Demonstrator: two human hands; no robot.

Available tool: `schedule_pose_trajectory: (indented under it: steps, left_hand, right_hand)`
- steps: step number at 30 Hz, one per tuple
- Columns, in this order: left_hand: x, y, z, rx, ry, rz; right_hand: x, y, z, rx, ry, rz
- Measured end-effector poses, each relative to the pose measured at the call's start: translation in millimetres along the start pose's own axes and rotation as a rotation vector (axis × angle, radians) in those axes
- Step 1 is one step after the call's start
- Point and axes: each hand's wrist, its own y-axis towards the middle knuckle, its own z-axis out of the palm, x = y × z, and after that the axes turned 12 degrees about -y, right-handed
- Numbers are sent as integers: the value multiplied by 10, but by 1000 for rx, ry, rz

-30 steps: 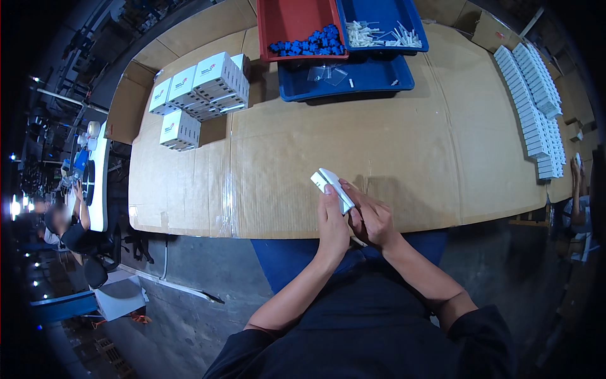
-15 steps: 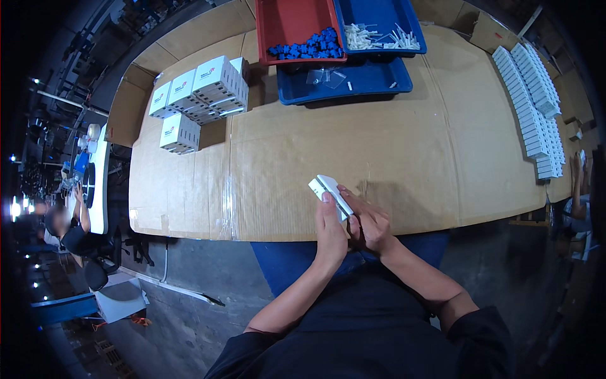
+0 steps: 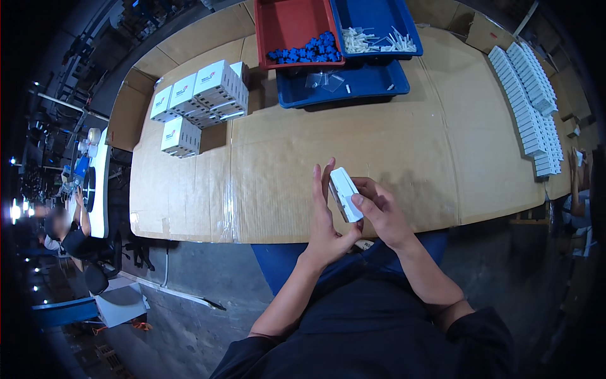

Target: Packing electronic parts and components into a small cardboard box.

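Observation:
A small white rectangular case (image 3: 345, 194) is held tilted above the front edge of the cardboard-covered table. My right hand (image 3: 386, 218) grips it from the right, thumb on its upper face and fingers round its far side. Along its left side my left hand (image 3: 327, 224) is open, fingers stretched out and the thumb reaching across by the lower end. Whether the left palm or fingers touch the case is hard to tell. The underside of the case is hidden.
White box-shaped units (image 3: 205, 91) stand stacked at the back left. A red bin (image 3: 290, 22) of blue pieces, a blue bin (image 3: 379, 16) of white parts and a blue tray (image 3: 369, 88) with clear bags stand at the back. Long rows of white cases (image 3: 524, 104) line the right.
The white case has turned more upright with a broad face showing. My left hand has loosened from it and straightened its fingers, while my right thumb now presses on its face.

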Motion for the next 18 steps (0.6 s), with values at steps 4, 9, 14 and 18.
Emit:
schedule_pose_trajectory:
  steps: [4,9,14,18]
  left_hand:
    - [-24,-38,40,-135,-270,-92]
    - [-183,20,140,-247,-471,-348]
    - [-160,27,225,-287,-288,-172]
    - [-90,-51,250,-287,-324,-109]
  right_hand:
    - [-41,6,83,-101,-11,-128]
    - [-157,-27,154,-112,-278,-433]
    - [-207,-73,256,-217,-694,-617]
    - [-270,-113,291,-225,-710,-703]
